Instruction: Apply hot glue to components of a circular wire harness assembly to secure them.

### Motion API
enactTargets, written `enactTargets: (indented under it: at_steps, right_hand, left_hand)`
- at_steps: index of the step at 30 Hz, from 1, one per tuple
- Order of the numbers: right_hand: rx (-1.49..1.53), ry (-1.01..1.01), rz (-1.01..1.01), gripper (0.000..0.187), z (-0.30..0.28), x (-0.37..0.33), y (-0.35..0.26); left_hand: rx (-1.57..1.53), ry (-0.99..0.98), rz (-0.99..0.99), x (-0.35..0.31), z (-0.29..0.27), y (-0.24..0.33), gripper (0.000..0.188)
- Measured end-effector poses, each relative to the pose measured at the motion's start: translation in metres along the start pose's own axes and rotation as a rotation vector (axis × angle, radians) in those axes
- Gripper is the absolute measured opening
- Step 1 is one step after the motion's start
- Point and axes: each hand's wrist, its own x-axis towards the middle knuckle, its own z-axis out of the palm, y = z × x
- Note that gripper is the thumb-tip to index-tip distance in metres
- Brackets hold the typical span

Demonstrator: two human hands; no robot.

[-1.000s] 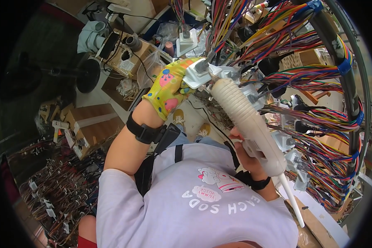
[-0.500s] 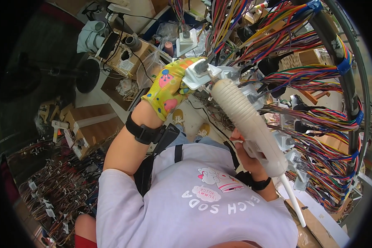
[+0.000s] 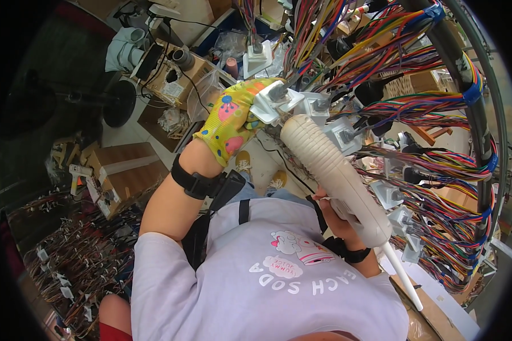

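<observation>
My left hand (image 3: 230,116), in a yellow patterned glove, is closed around a white plastic connector (image 3: 276,99) on a bundle of coloured wires. My right hand (image 3: 333,213) is bare and grips a whitish hot glue gun (image 3: 330,165), whose body hides part of the fingers. The gun's front end is close to the near side of the held connector; the tip itself is hard to make out. A white glue stick (image 3: 403,275) sticks out of its back. Beside the held connector hang further white connectors (image 3: 316,105) on similar wires.
A dark curved metal frame (image 3: 458,62) carries several wire bundles tied with blue tape (image 3: 473,91). On the left are a cardboard box (image 3: 128,170), another glue gun (image 3: 79,176) and piled wire harnesses (image 3: 85,250). A person's knee (image 3: 114,312) shows at lower left.
The glue gun has shifted slightly left, its front end moving from the held connector's right side to its near side. My left hand stays almost in place.
</observation>
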Motion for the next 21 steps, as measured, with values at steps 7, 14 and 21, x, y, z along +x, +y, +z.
enactTargets:
  at_steps: [7,14,21]
  right_hand:
    - [-0.061,-0.048,-0.017,0.024,-0.005,-0.004,0.007]
    - [0.026,0.066,0.037,0.023,0.002,-0.004,0.0]
    - [-0.032,0.081,0.044,0.027,0.001,-0.007,-0.002]
  left_hand:
    - [-0.012,-0.069,0.048,-0.035,0.015,-0.049,0.064]
    - [-0.019,-0.19,-0.081,-0.035,0.013,-0.047,0.036]
    - [-0.039,-0.175,-0.061,-0.033,0.013,-0.046,0.039]
